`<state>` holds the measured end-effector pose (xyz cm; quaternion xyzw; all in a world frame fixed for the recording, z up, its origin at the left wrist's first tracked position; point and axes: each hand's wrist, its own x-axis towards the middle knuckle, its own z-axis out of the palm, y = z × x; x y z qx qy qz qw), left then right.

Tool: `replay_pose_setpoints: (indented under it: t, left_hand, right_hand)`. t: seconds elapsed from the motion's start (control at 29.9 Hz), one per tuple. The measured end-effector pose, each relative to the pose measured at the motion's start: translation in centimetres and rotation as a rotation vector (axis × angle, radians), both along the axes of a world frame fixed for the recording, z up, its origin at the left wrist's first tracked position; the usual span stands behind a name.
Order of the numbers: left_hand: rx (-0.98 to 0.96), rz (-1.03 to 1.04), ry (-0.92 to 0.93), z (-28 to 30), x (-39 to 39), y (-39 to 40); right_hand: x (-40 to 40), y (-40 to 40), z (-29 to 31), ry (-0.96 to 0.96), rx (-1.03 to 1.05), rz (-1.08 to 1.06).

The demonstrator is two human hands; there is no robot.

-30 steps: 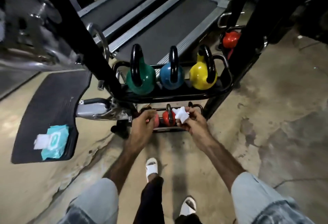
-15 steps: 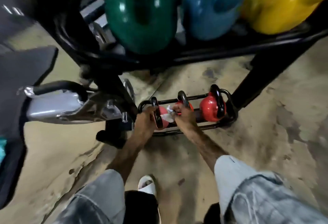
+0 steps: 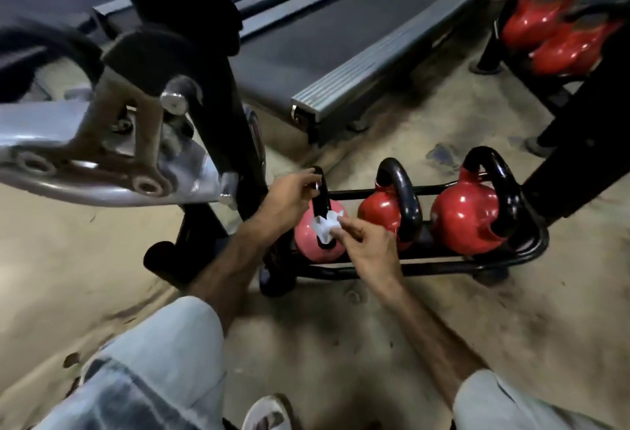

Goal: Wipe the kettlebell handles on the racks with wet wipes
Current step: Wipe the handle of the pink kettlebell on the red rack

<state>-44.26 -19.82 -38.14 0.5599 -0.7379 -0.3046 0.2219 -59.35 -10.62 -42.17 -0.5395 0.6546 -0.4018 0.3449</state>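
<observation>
Looking down from my head, my left hand curls around the top of the black handle of the leftmost pink kettlebell on the low floor rack, while my right hand pinches a crumpled white wipe against that handle's lower part.

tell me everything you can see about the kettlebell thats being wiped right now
The pink kettlebell is the leftmost of three on the low black rack at floor level. Its round body looks glossy and paler than the two red ones beside it; its looped black handle stands upright. The left hand grips the top of the handle, while the right hand pinches a crumpled white wet wipe against the handle's lower part. Its underside is hidden by the rack rail.
</observation>
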Motion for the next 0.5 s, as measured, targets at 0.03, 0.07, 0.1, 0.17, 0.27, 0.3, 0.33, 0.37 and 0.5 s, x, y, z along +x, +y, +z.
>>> replay_pose_setpoints:
  t: [0.03,0.07,0.1,0.17,0.27,0.3,0.33,0.37,0.5]
  left_hand:
    - [0.001,0.013,0.003,-0.1,0.0,0.0]
    - [0.004,0.013,0.004,-0.1,0.0,0.2]
    - [-0.003,0.005,-0.001,-0.2,0.0,0.2]
    - [-0.034,-0.021,-0.042,-0.6,0.3,0.4]
    - [-0.057,-0.030,-0.084,-1.2,0.5,0.1]
    - [-0.077,-0.030,-0.110,-1.3,0.5,0.0]
    - [-0.091,-0.025,-0.124,-1.4,0.5,-0.2]
    - [-0.089,-0.015,-0.119,-1.3,0.4,-0.3]
    - [-0.104,0.019,-0.126,-0.9,0.0,-0.9]
  right_hand:
    - [0.2,0.2,-0.4,-0.011,0.020,-0.031]
    - [0.5,0.3,-0.7,-0.022,0.033,-0.053]
    - [0.7,0.3,-0.7,-0.034,0.036,-0.062]
    - [1.3,-0.2,-0.7,-0.057,0.044,-0.047]
    - [2.6,-1.8,-0.7,-0.011,0.055,-0.029]
    - [2.9,-2.2,-0.7,0.017,0.059,-0.036]
    - [3.2,-2.4,-0.8,0.038,0.059,-0.047]
    - [3.4,-2.2,-0.8,0.060,0.057,-0.050]
    - [3.3,0.8,-2.7,0.089,0.019,-0.040]
